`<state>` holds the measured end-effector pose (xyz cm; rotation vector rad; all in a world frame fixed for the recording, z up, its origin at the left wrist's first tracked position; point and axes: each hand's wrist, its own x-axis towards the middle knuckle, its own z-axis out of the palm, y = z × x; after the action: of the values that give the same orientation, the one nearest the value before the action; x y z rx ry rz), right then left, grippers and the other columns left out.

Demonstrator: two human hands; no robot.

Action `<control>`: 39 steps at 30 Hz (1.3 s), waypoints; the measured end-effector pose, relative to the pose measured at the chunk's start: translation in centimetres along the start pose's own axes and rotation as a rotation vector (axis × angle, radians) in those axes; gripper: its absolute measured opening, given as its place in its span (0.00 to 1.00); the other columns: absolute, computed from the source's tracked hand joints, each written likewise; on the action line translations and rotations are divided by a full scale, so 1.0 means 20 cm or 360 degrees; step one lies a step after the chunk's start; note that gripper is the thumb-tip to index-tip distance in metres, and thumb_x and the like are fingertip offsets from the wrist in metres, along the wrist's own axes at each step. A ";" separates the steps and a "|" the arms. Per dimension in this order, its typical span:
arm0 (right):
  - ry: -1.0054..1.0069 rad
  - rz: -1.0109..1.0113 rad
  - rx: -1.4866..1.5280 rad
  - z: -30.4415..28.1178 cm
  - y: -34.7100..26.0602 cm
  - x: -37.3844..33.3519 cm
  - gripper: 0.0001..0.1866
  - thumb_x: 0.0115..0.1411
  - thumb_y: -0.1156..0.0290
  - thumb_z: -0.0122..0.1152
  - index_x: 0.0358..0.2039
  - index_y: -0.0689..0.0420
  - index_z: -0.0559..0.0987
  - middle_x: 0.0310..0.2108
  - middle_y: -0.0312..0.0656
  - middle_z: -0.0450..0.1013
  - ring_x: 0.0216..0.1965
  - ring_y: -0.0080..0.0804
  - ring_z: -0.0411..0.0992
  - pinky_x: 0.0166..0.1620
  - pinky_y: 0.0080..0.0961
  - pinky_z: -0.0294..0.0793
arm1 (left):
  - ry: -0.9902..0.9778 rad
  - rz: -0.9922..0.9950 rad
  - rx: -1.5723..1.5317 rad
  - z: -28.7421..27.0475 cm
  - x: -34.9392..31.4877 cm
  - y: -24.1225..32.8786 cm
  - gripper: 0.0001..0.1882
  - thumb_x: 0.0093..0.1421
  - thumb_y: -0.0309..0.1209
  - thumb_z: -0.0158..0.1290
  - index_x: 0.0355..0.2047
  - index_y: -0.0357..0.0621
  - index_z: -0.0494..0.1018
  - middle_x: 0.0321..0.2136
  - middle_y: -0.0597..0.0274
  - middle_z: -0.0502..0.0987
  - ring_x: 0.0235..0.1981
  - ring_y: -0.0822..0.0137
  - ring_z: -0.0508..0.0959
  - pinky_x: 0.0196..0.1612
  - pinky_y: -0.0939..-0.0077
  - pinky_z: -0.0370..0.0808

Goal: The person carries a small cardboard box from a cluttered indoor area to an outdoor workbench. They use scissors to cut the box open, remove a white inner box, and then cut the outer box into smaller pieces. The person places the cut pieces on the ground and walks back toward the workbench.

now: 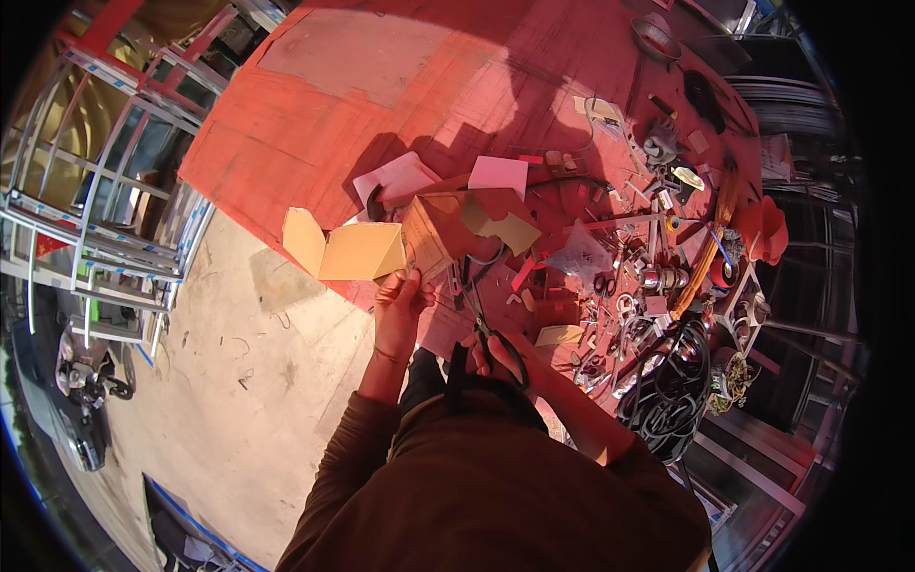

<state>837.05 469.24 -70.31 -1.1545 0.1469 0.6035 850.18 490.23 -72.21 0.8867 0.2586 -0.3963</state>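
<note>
Pinching creased, flapped brown cardboard (426,235) are the left fingers (411,282); right fingers (482,357) hold black-handled scissors (482,326).

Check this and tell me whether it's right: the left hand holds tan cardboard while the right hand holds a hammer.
The tool is wrong: the head view shows the right hand holding scissors with dark handles. The rest stands: the left hand holds tan cardboard.

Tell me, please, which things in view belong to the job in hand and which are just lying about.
In use: cardboard box, in the left grip; scissors, in the right grip.
Lying about: black cable coil, clear plastic bag, round bowl.
</note>
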 end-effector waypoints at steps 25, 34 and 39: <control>0.0409 0.0122 -0.0594 0.05 -0.18 0.01 0.24 0.73 0.47 0.53 0.30 0.56 0.73 0.18 0.28 0.65 0.16 0.17 0.65 0.21 0.19 0.64 | -0.0001 -0.0086 0.0344 -0.03 -0.20 -0.13 0.05 0.71 0.30 0.55 0.36 0.48 0.75 0.26 0.63 0.81 0.24 0.73 0.78 0.31 0.80 0.74; 0.0584 0.0043 -0.0280 -0.01 0.01 -0.13 0.16 0.74 0.55 0.53 0.39 0.56 0.72 0.28 0.36 0.74 0.30 0.22 0.75 0.34 0.21 0.70 | 0.0027 -0.0056 0.0127 -0.04 -0.18 -0.10 0.04 0.72 0.30 0.54 0.36 0.48 0.74 0.26 0.64 0.80 0.26 0.73 0.77 0.33 0.80 0.73; 0.1178 -0.0576 -0.0215 -0.06 -0.05 0.22 0.11 0.68 0.63 0.63 0.34 0.53 0.72 0.30 0.30 0.70 0.32 0.18 0.68 0.35 0.19 0.63 | -0.0128 -0.0262 0.0311 -0.02 -0.26 -0.09 0.08 0.73 0.31 0.51 0.34 0.47 0.73 0.26 0.64 0.79 0.26 0.74 0.76 0.32 0.81 0.73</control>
<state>841.43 469.55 -71.74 -1.4524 0.5200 -0.1580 844.71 490.77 -71.80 1.0417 0.2220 -0.6167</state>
